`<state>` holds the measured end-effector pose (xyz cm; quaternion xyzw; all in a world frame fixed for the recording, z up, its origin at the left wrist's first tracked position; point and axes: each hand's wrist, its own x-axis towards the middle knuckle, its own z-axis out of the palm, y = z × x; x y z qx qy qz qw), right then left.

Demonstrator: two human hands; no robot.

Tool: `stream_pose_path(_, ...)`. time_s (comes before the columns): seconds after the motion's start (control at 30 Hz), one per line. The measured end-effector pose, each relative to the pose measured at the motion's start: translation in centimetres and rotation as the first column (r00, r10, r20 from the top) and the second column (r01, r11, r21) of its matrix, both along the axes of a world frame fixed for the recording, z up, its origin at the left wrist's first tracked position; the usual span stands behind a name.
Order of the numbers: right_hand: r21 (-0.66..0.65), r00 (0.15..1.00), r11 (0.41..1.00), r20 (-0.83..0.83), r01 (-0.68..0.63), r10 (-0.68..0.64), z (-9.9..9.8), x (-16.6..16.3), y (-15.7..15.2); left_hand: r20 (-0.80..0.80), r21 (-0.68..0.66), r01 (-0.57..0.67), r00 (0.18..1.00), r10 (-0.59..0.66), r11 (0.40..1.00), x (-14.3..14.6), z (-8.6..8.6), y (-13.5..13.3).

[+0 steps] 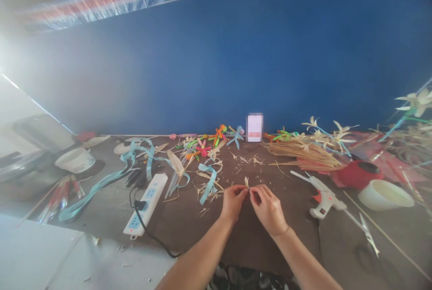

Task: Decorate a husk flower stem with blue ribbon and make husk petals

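Observation:
Near the middle of the dark tabletop, my left hand and my right hand meet at the fingertips. Both pinch a small pale piece of dried husk, which stands up between them. Fingers cover its lower end. Just beyond my hands lie pale scraps. To the left of my left hand, a light blue ribbon piece rests on more trimmings. A white glue gun lies to the right of my right hand, its red light lit.
A power strip with a plugged-in black cord sits left, near a long blue ribbon and a white bowl. Scissors, a cream bowl, dried stalks and husk flowers occupy the right. A blue panel stands behind.

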<state>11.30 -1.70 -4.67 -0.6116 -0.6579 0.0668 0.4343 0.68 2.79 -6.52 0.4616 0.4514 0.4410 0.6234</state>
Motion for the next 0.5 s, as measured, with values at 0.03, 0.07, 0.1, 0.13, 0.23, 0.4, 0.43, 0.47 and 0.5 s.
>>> stream_pose_path(0.03, 0.001, 1.000, 1.000, 0.020, -0.011, 0.010, -0.11, -0.02, 0.01, 0.010, 0.000, 0.001, 1.000, -0.001, 1.000, 0.00, -0.02, 0.01)
stream_pose_path(0.07, 0.001, 0.999, 1.000, 0.037, -0.020, 0.020, -0.20, -0.03, 0.02, 0.019, 0.002, 0.000, 1.000, 0.000, 1.000, 0.00, -0.04, 0.03)
stream_pose_path(0.1, 0.001, 0.998, 1.000, 0.051, -0.027, 0.026, -0.26, -0.04, 0.01, 0.027, 0.006, 0.002, 1.000, -0.002, 1.000, -0.02, -0.07, 0.04)
stream_pose_path(0.13, -0.002, 0.998, 1.000, 0.062, -0.031, 0.031, -0.31, -0.04, 0.00, 0.035, 0.012, 0.007, 0.999, -0.007, 1.000, -0.04, -0.10, 0.06)
stream_pose_path(0.23, -0.001, 0.996, 0.999, 0.076, -0.044, 0.044, -0.43, -0.03, -0.02, 0.055, 0.025, 0.023, 0.998, -0.025, 0.999, -0.11, -0.16, 0.08)
stream_pose_path(0.4, 0.031, 0.995, 0.999, 0.094, -0.029, 0.026, -0.73, 0.01, -0.05, 0.038, 0.025, 0.031, 0.999, -0.031, 0.999, -0.21, -0.08, -0.02)
stream_pose_path(0.43, 0.037, 0.995, 0.999, 0.102, -0.026, 0.022, -0.79, 0.02, -0.07, 0.036, 0.026, 0.031, 0.999, -0.032, 0.999, -0.23, -0.09, -0.04)
stream_pose_path(0.47, 0.042, 0.994, 0.999, 0.110, -0.027, 0.022, -0.86, 0.04, -0.08, 0.042, 0.027, 0.033, 0.999, -0.034, 0.999, -0.24, -0.13, -0.05)
stream_pose_path(0.5, 0.049, 0.993, 0.998, 0.117, -0.029, 0.023, -0.92, 0.06, -0.09, 0.052, 0.028, 0.035, 0.998, -0.036, 0.999, -0.25, -0.18, -0.05)
